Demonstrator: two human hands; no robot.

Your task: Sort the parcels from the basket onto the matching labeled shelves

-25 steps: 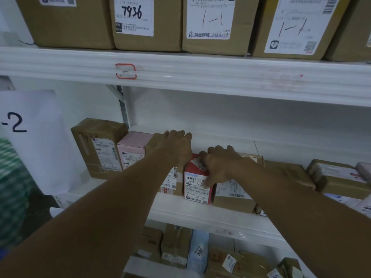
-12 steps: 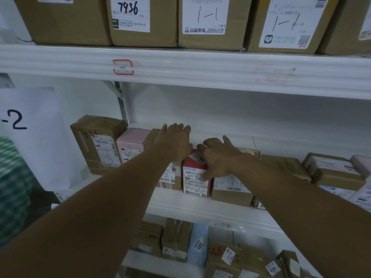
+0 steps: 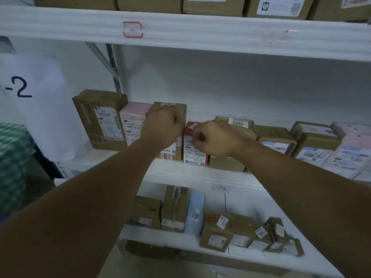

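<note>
Far left, a green checked cloth-like shape (image 3: 12,157) shows at the frame edge. Beside it hangs a white paper sign (image 3: 40,117) with "-2" handwritten in dark ink.

The middle shelf (image 3: 200,177) is white and carries a row of parcels standing side by side. First comes a tall brown box (image 3: 100,119) with a shipping label, then a pink box (image 3: 133,117) touching it, then a brown box (image 3: 172,109).

The left hand (image 3: 160,125) is in front of this brown box. Its fingers (image 3: 176,125) are curled tight together into a fist, with nothing seen in their grasp.

Just right of that box stands the red and white parcel (image 3: 193,155), upright on the middle shelf, wedged between the brown box and a lower taped box (image 3: 236,123) with a small white tag on top.

The right hand (image 3: 214,137) covers the red parcel's upper front. Its fingers are curled, thumb meeting forefinger at the label. Whether they pinch the parcel cannot be told.

Further right, more brown boxes (image 3: 315,141) and a pale parcel (image 3: 349,153) fill the shelf.

Above, the upper shelf (image 3: 220,37) has a red-outlined tag holder (image 3: 133,29) on its front edge and large cartons (image 3: 212,6) on top.

Below, the lower shelf (image 3: 170,239) carries small brown boxes and a light blue parcel (image 3: 194,215).
</note>
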